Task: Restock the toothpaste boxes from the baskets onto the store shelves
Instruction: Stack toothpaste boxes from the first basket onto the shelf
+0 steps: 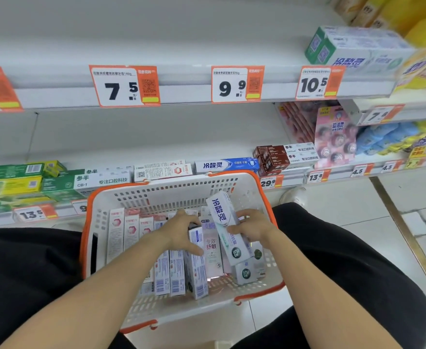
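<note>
A white basket with an orange rim [98, 222] sits on the floor between my knees, holding several toothpaste boxes. My right hand [253, 226] grips a white-and-green toothpaste box [223, 217], which is tilted up out of the pile. My left hand [183, 230] reaches into the basket, fingers curled over the top of a blue-and-white box [197, 263]. Pink-and-white boxes [131, 227] stand along the basket's left side. The upper shelf [181, 41] above the 7.5 and 9.9 price tags is bare.
Green, white and blue toothpaste boxes [106, 178] line the lower shelf behind the basket. A stack of white-green boxes [358, 49] stands on the upper shelf at right, above the 10.5 tag. Pink packages and yellow and blue goods fill the shelves at far right.
</note>
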`<action>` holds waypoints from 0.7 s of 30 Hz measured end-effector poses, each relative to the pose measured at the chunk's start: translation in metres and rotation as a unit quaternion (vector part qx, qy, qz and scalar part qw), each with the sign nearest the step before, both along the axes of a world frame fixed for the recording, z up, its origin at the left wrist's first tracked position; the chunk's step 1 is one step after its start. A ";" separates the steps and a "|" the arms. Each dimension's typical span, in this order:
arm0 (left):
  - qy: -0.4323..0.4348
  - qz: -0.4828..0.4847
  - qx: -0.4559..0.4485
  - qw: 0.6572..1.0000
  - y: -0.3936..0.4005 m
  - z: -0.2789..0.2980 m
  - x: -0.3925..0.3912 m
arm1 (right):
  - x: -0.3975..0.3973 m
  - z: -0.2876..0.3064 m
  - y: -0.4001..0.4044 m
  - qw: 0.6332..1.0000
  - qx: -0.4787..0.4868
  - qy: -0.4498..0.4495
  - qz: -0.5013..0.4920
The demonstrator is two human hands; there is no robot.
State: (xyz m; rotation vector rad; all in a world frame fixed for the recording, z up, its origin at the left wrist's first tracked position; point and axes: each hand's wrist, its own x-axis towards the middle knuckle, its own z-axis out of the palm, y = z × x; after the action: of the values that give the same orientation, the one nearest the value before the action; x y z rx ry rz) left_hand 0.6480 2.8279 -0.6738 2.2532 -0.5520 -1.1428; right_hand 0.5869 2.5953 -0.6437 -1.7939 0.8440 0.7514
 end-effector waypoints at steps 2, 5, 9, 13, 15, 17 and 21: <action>0.024 0.032 -0.004 0.999 0.009 0.005 0.005 | 0.002 0.011 -0.006 1.000 0.027 0.005 -0.010; 0.059 0.124 -0.029 0.990 0.021 0.015 0.014 | 0.004 0.025 -0.015 0.996 0.078 -0.010 -0.029; 0.147 0.272 -0.093 0.946 0.032 0.042 0.027 | 0.005 0.040 -0.020 0.986 0.145 -0.055 -0.062; 0.189 0.314 -0.160 0.917 0.038 0.056 0.038 | 0.010 0.053 -0.027 0.961 0.237 -0.076 -0.123; 0.206 0.301 -0.168 0.916 0.032 0.072 0.037 | 0.012 0.061 -0.030 0.951 0.267 -0.079 -0.135; 0.226 0.281 -0.169 0.917 0.029 0.086 0.036 | 0.012 0.070 -0.030 0.949 0.274 -0.090 -0.129; 0.246 0.240 -0.143 0.928 0.019 0.109 0.040 | 0.009 0.085 -0.032 0.953 0.275 -0.108 -0.072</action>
State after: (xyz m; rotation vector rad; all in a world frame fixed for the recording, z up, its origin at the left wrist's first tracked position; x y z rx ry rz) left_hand 0.6883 2.8468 -0.5645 1.6324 0.0418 -1.2078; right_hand 0.5957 2.5636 -0.5589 -1.2721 0.5421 0.6053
